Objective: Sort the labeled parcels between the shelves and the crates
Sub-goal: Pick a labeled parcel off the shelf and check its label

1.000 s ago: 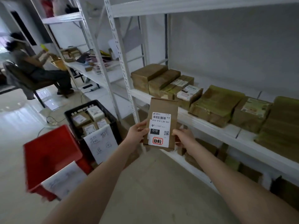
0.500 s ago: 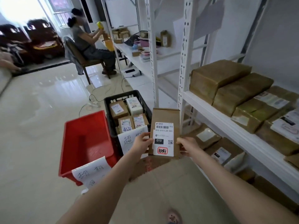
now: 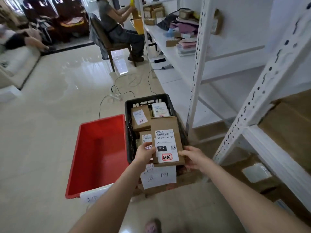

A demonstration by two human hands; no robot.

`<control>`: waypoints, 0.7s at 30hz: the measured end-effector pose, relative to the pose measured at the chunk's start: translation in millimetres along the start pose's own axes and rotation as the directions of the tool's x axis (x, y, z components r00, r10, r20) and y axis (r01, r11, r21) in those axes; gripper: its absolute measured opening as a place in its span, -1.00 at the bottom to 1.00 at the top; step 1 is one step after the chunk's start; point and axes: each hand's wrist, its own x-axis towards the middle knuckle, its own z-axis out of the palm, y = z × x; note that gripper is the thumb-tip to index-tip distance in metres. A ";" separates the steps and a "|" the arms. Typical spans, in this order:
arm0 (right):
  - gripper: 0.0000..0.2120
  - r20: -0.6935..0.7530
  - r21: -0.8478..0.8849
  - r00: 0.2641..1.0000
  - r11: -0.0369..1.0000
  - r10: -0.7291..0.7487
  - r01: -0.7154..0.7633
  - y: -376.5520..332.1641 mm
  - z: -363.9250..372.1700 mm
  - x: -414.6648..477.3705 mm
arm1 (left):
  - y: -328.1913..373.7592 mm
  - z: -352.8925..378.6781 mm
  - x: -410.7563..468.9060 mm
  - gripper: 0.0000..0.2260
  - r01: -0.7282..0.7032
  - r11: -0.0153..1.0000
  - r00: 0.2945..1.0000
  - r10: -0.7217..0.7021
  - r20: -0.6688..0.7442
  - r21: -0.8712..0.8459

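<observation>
Pinches the labelled cardboard parcel (image 3: 165, 140) at its lower corners, left grip (image 3: 145, 153) and right grip (image 3: 193, 158) both closed on it, just above the black crate (image 3: 146, 98) of parcels. Could slip from such shallow corner holds, or drop into the red crate (image 3: 101, 148) alongside if released off-centre. Stands on glossy tiled floor (image 3: 50, 132) beside white shelving (image 3: 199, 64); shares the room with a seated person (image 3: 114, 27).

I see a brown parcel (image 3: 165, 126) with a white barcoded label (image 3: 165, 145), red stamp at its 6 o'clock; red crate (image 3: 99, 153), black crate (image 3: 146, 100), white shelves (image 3: 198, 64).
</observation>
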 end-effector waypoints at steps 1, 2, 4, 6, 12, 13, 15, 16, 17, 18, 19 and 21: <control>-0.63 0.025 0.021 1.000 1.000 0.018 -0.019 -8.0 4.8 13.6 | 4.2 -4.4 16.9 -0.70 0.001 1.000 1.000 -0.001 -0.011 -0.002; -0.59 0.042 0.049 0.999 0.998 0.027 -0.029 -16.3 9.7 28.3 | 8.5 -8.3 34.6 -0.69 0.001 1.000 1.000 0.000 -0.020 0.001; -0.55 0.041 0.095 0.999 0.995 0.025 -0.029 -33.2 20.9 61.1 | 17.6 -16.2 73.3 -0.67 -0.002 0.999 0.999 0.003 -0.043 0.042; -0.55 0.010 0.112 1.000 0.994 0.012 -0.013 -50.5 34.6 97.7 | 27.7 -24.5 115.0 -0.68 0.007 0.998 0.999 -0.003 -0.050 0.065; -0.58 -0.085 0.132 0.996 0.991 0.026 -0.014 -97.5 84.4 215.7 | 52.4 -51.9 230.7 -0.58 -0.057 0.912 0.986 0.115 -0.120 0.406; -0.58 -0.096 0.129 0.995 0.991 0.032 -0.020 -102.5 93.4 232.9 | 53.6 -56.3 244.8 -0.57 -0.093 0.859 0.980 0.169 -0.107 0.503; -0.57 -0.119 0.108 0.992 0.994 0.044 -0.031 -108.8 111.0 263.4 | 54.4 -63.8 270.9 -0.59 -0.159 0.742 0.969 0.244 -0.042 0.652; -0.57 -0.132 0.102 0.990 0.994 0.052 -0.039 -110.5 119.2 277.3 | 54.2 -66.6 282.7 -0.57 -0.176 0.686 0.967 0.256 -0.007 0.706; -0.57 -0.146 0.098 0.987 0.994 0.063 -0.049 -110.9 126.3 290.4 | 53.0 -68.5 293.2 -0.55 -0.185 0.634 0.967 0.255 0.023 0.751; -0.58 -0.158 0.092 0.985 0.994 0.072 -0.058 -110.8 132.5 302.0 | 51.7 -69.7 302.7 -0.53 -0.190 0.593 0.968 0.248 0.046 0.783; -0.58 -0.168 0.083 0.983 0.994 0.079 -0.065 -110.6 137.7 312.5 | 50.6 -70.5 311.0 -0.51 -0.195 0.563 0.967 0.245 0.064 0.803; -0.59 -0.183 0.053 0.980 0.996 0.080 -0.071 -110.5 145.9 329.1 | 49.9 -70.5 323.6 -0.50 -0.211 0.518 0.965 0.243 0.094 0.829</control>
